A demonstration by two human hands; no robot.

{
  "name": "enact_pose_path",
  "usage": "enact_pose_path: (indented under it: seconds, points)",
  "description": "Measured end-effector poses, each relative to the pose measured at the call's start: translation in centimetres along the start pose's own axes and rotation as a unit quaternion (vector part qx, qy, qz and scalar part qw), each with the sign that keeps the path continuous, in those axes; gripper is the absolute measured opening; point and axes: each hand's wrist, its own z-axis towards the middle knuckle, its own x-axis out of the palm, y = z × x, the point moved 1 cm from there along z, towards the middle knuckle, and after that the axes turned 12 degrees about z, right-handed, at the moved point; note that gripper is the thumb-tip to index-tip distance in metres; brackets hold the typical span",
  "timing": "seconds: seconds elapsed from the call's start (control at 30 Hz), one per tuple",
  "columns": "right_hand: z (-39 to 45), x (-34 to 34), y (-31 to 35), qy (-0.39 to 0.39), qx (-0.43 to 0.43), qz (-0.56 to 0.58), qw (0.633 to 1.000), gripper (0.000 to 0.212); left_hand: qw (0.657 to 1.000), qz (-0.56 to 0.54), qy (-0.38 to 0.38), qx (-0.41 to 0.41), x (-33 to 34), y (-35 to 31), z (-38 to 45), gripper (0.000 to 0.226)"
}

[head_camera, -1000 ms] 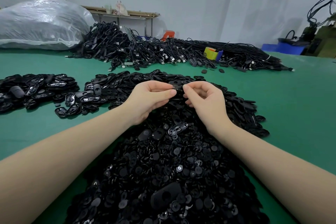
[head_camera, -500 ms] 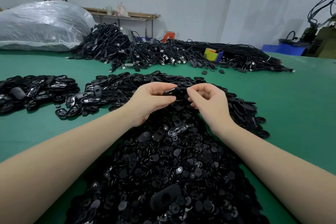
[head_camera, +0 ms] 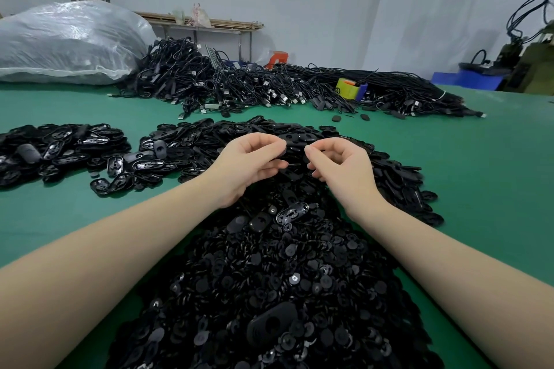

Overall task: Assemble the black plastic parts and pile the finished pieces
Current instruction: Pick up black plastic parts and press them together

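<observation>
Pinching a small black part [head_camera: 284, 150], the left hand [head_camera: 248, 165] faces the curled right hand [head_camera: 341, 168], whose grasp cannot be told, above the heap of parts [head_camera: 269, 278].

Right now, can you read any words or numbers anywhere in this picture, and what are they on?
No words or numbers can be read.
Yellow box with a blue part among the black cables: any print is too small to read.
Clear plastic bag: no print shows.
Small black plastic parts: no markings legible.
</observation>
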Motion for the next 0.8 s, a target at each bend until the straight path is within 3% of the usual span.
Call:
enact_pose_path:
  seconds: [0.33,0.67,0.8]
  points:
    - [0.01,-0.02,-0.10,0.011,0.000,-0.006,1.000,0.008,1.000,-0.006,0.010,0.011,-0.16,-0.11,-0.27,0.003]
    - [0.06,-0.09,-0.10,0.015,0.003,-0.005,1.000,0.007,0.999,-0.009,0.032,0.021,-0.44,0.04,-0.24,0.033]
    - [0.13,-0.21,-0.29,0.018,-0.003,-0.019,1.000,0.004,0.999,-0.023,0.023,0.020,-0.44,0.18,-0.05,0.025]
